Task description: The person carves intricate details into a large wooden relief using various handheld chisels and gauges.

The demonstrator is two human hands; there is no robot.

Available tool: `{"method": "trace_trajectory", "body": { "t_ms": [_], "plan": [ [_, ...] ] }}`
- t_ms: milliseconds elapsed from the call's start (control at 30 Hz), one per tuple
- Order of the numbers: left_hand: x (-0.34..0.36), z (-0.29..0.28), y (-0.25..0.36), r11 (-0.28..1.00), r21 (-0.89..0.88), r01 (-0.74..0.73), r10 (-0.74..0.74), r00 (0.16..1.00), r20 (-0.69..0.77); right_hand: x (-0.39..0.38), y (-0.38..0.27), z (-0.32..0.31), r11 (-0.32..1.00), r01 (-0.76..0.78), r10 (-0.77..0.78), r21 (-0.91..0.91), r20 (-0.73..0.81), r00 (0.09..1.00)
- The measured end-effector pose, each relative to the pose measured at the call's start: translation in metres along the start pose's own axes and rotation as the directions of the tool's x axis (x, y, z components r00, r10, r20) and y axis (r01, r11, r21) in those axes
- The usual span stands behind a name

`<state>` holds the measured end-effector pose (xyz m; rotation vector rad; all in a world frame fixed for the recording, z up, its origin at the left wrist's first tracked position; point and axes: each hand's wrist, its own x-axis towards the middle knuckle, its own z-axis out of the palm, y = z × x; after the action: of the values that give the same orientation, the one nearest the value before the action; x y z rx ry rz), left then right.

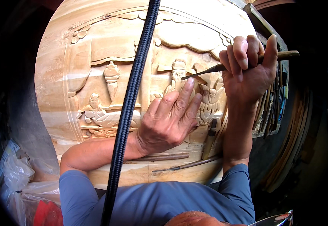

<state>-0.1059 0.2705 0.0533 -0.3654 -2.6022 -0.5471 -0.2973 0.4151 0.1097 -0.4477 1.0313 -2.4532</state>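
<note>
a broad, pale wooden panel carved in relief (54, 52) spreads across the scene and carries loose tools along its near part. near the middle lies a brown, rod-shaped wooden piece (167, 157), running left to right. nearer and slightly right is a slender tool with a dark metal blade and brown wooden shaft (196, 164), blade toward the left. a thicker tool with a tan wooden handle and dark far end (209, 145) has its near end just beside that shaft. right of the panel, slender brown and dark tools (270, 101) lie crowded side by side on a flat support, mostly covered.
</note>
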Motion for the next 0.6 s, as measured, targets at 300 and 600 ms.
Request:
{"method": "trace_trajectory", "body": {
  "t_ms": [300,600],
  "plan": [
    [-0.001,0.004,0.0,1.0,-0.009,0.007,-0.007,1.0,-0.027,0.001,0.0,-0.002,1.0,0.001,-0.002,0.026,0.027,1.0],
    [-0.001,0.003,-0.002,1.0,0.0,-0.002,0.002,1.0,-0.028,-0.002,0.002,0.015,0.989,0.052,-0.045,-0.137,0.054,0.998]
  ]
}}
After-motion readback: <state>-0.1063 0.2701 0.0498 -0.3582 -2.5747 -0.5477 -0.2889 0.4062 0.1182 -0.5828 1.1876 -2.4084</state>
